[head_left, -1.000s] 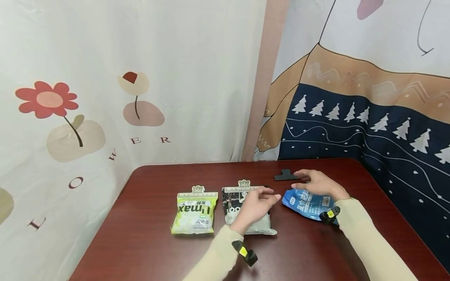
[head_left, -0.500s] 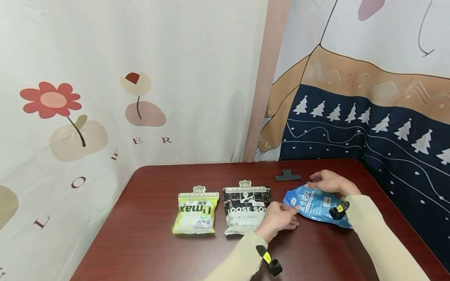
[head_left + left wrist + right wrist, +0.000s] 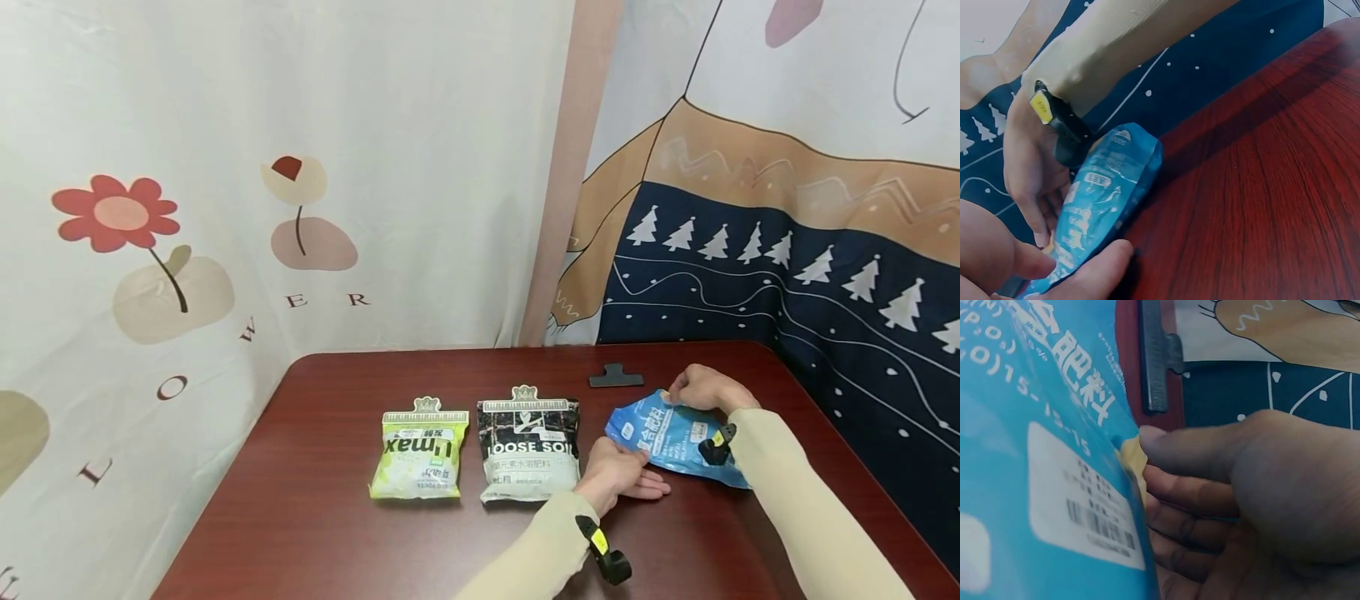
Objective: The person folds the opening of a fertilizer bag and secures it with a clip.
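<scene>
A blue fertilizer bag [image 3: 663, 435] lies at a slant on the right side of the table. At its near left edge my left hand [image 3: 617, 473] pinches it, thumb on top and the other fingers stretched along the tabletop. In the left wrist view, digits of that hand [image 3: 1085, 275] lie on both sides of the bag's end. My right hand [image 3: 708, 389] holds the bag's far edge. Close up in the right wrist view, the thumb and index finger of this hand [image 3: 1229, 487] pinch a yellowish scrap [image 3: 1135, 456] at that edge.
Behind the blue bag lies a black bag clip [image 3: 617, 378]. Left of it, a black-and-white soil bag [image 3: 528, 450] and a green bag [image 3: 417, 458] each carry a pale clip along the top. The dark red table [image 3: 315, 467] meets printed curtains at the back.
My left hand has moved right, off the black-and-white bag, to the blue bag's near edge. My right hand shifted right, and its fingers closed on the far edge.
</scene>
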Available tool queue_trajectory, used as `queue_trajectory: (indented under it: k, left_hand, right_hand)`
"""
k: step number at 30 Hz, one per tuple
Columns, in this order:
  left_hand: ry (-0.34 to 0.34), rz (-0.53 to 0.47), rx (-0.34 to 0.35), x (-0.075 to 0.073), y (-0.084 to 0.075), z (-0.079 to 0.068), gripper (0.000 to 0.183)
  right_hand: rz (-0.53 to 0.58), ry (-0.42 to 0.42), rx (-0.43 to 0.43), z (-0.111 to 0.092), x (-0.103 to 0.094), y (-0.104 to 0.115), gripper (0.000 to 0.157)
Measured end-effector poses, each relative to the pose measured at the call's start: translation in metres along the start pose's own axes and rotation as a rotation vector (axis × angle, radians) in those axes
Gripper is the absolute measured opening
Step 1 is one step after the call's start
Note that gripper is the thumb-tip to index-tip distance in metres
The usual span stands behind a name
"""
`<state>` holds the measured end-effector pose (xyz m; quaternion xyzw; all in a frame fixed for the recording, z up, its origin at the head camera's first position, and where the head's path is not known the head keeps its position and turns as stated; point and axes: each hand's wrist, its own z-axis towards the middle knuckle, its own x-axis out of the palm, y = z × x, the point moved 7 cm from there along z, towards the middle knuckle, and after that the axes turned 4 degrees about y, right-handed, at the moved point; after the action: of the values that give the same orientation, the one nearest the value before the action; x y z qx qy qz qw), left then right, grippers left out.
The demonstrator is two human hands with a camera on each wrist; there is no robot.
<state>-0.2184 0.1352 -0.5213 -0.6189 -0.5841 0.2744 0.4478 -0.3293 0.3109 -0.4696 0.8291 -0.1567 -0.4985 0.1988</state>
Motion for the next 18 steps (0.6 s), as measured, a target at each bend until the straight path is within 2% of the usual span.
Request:
queue_trajectory:
  k: [7, 18]
  left_hand:
    - [-0.046, -0.036, 0.008, 0.0003, 0.0034, 0.0061, 0.014]
    - [-0.061, -0.054, 0.016, 0.0001, 0.0029, 0.0078, 0.005]
  right_hand:
    - [0.013, -0.031, 0.026, 0.0067, 0.0005, -0.0062, 0.023]
    - [0.026, -0.107, -0.017, 0.0101, 0.0001, -0.0069, 0.016]
